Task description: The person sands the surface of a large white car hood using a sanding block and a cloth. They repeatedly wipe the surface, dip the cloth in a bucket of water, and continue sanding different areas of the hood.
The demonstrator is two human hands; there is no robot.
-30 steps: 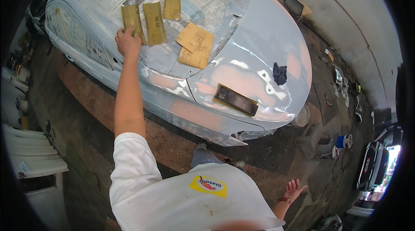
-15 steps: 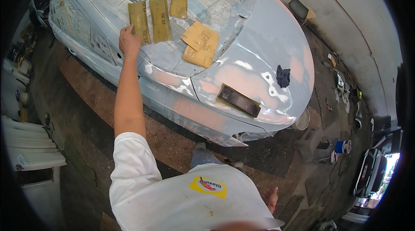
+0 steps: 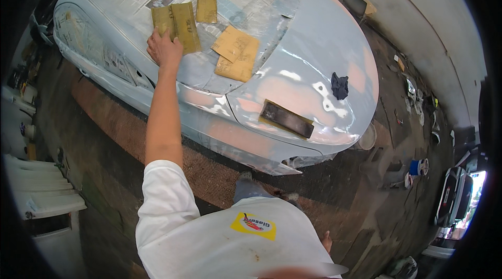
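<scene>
My left hand reaches out to the newspaper-covered windshield, its fingers closed over the lower end of a tan sandpaper strip. That strip overlaps a second sandpaper strip beside it. Farther off lies a third strip. Two folded sandpaper pieces rest, one on the other, to the right of my hand. A long sanding block with a dark top sits on the car's hood. Low by my side, only a bit of my right hand shows past the shirt; its fingers are mostly hidden.
The grey-primed car with pinkish patches fills the space ahead. A crumpled dark cloth lies on its hood. Beyond the front stand a grey stool and a blue-and-white tin. A wall runs along the far side.
My left hand has moved right, and the leftmost sandpaper strip has slid with it against the neighbouring one, closing the gap. Less of my right hand shows. The view has shifted slightly.
</scene>
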